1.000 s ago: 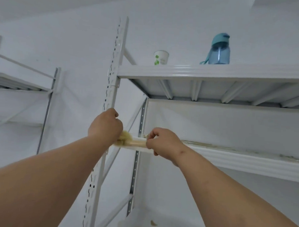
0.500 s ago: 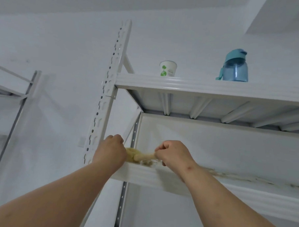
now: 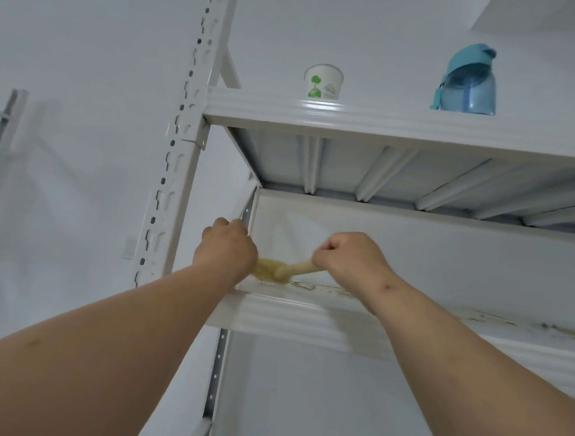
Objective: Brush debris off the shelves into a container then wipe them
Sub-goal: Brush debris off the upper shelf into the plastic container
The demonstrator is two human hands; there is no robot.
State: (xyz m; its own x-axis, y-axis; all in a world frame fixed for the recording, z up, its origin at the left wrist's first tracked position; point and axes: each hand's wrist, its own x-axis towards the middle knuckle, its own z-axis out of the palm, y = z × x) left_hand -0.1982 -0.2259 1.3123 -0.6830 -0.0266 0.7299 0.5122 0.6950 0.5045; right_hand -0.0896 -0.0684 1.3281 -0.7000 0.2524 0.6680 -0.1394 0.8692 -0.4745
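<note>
Brush down on the dirty shelf, bristles at the left end near the corner upright, handle angled up to the right. Right hand fisted tight around that handle, knuckles up, clearly doing the sweeping. Probably gathering the dark grit strung along the shelf's front lip toward the open left end. Left hand curled at the shelf's corner, right beside the bristles; likely holding a catcher for the debris there, but no container visible and cannot tell what, if anything, sits in those fingers. More streaks of dirt running off to the right, so brushing looks far from finished and wiping not yet begun. Above, on the top shelf, a paper cup and a blue water bottle, well apart, clear of the action
</note>
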